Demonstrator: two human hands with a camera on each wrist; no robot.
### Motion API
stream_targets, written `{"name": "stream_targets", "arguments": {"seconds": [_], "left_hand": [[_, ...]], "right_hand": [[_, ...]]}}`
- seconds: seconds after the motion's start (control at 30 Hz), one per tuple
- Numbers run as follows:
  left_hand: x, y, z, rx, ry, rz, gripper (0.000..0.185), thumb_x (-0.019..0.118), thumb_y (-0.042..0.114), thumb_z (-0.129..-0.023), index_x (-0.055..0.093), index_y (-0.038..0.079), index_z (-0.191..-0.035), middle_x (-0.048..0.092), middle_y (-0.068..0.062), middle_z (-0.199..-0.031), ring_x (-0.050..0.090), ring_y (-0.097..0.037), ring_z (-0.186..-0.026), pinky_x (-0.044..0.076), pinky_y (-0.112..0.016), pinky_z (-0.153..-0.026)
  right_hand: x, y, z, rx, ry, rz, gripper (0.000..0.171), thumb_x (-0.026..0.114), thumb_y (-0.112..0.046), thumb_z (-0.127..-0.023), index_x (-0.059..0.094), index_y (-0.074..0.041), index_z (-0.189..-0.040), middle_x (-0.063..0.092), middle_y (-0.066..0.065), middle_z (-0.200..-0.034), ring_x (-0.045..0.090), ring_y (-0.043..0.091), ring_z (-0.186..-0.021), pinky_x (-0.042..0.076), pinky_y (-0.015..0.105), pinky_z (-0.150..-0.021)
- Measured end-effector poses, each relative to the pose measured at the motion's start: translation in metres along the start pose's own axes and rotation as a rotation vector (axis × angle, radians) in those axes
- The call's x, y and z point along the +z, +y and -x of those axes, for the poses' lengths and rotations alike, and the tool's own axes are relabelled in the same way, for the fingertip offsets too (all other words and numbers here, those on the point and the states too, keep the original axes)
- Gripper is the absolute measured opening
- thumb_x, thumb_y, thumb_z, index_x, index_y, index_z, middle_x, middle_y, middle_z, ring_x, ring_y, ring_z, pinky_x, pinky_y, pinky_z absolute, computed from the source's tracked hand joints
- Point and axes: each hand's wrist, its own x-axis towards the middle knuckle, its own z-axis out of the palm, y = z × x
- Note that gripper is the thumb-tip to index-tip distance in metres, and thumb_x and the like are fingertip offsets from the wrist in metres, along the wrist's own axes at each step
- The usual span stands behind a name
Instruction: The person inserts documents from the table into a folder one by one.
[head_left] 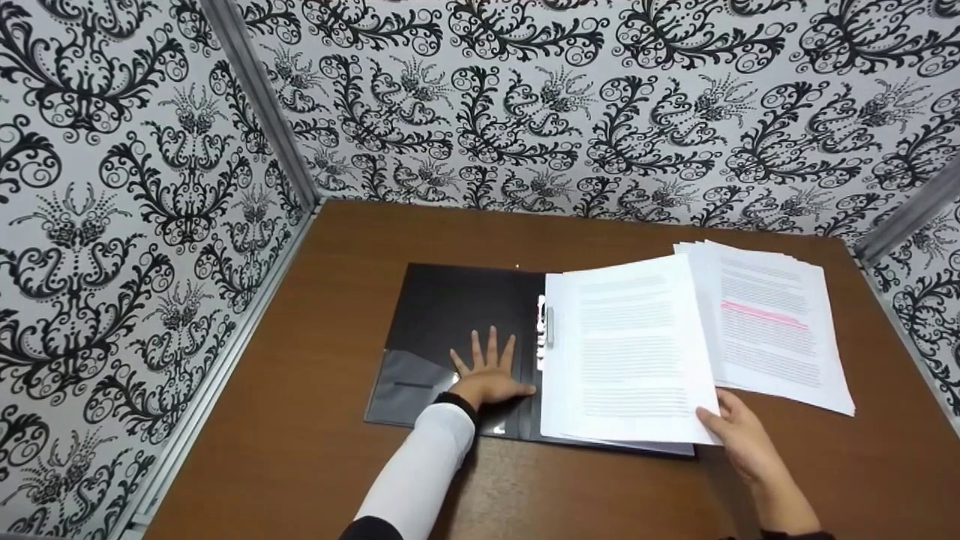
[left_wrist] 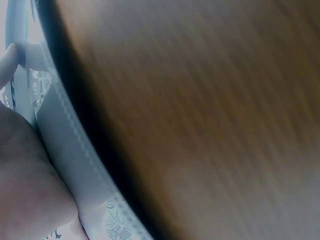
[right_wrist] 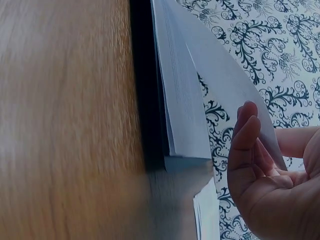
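Observation:
A black folder (head_left: pixel 465 300) lies spread out on the table, with printed sheets (head_left: pixel 630 337) on its right side beside a metal clip (head_left: pixel 550 327). My left hand (head_left: pixel 491 381) presses on the left cover with fingers straight and spread. In the head view my right hand (head_left: pixel 739 435) pinches the lower right corner of the top sheet between thumb and fingers. The right wrist view shows that lifted sheet (right_wrist: pixel 225 70) curving up from the sheets (right_wrist: pixel 182 100) below, its edge in the right hand (right_wrist: pixel 275 180).
To the right of the folder lies a loose stack of printed paper (head_left: pixel 780 322) with a pink highlighted line, partly covered by the raised sheet. The brown wooden table (head_left: pixel 285 375) meets patterned walls (head_left: pixel 525 112) at the back and sides.

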Motion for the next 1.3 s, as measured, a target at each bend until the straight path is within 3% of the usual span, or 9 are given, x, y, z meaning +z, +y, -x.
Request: {"name": "stream_targets", "arguments": {"seconds": [0.33,0.73,0.97,1.3], "left_hand": [[0.002,-0.001,-0.004,-0.015,-0.009,0.006,0.105,0.059,0.066,-0.081,-0.006,0.031,-0.156,-0.03,-0.003,-0.158,-0.038,-0.034,-0.138,-0.025,-0.07,-0.101],[0.006,-0.002,-0.006,-0.005,0.017,0.012,0.106,0.061,0.067,-0.079,-0.002,0.031,-0.156,-0.027,-0.003,-0.16,-0.036,-0.034,-0.14,-0.025,-0.071,-0.1],[0.004,-0.002,-0.004,0.0,0.024,0.022,0.106,0.061,0.067,-0.079,-0.003,0.031,-0.156,-0.027,-0.003,-0.16,-0.036,-0.034,-0.14,-0.024,-0.071,-0.1],[0.0,0.0,-0.001,-0.011,-0.006,0.006,0.105,0.059,0.067,-0.081,-0.004,0.03,-0.156,-0.029,-0.003,-0.159,-0.037,-0.034,-0.139,-0.024,-0.07,-0.101]], "right_hand": [[0.009,0.0,0.001,-0.013,-0.024,0.051,0.056,0.045,-0.003,-0.099,0.019,0.019,-0.143,0.059,0.027,-0.124,0.066,0.002,-0.081,0.053,0.02,-0.074],[0.022,0.001,-0.003,-0.014,-0.029,0.042,0.053,0.045,-0.002,-0.099,0.021,0.017,-0.142,0.06,0.028,-0.121,0.066,0.005,-0.08,0.054,0.022,-0.071],[0.023,0.002,-0.004,-0.02,-0.025,0.03,0.051,0.045,-0.002,-0.099,0.022,0.017,-0.141,0.064,0.022,-0.114,0.067,0.006,-0.078,0.054,0.022,-0.071],[0.026,0.005,-0.004,-0.029,-0.031,0.11,0.05,0.044,-0.003,-0.1,0.023,0.015,-0.142,0.05,0.036,-0.132,0.065,0.004,-0.084,0.053,0.021,-0.073]]}}
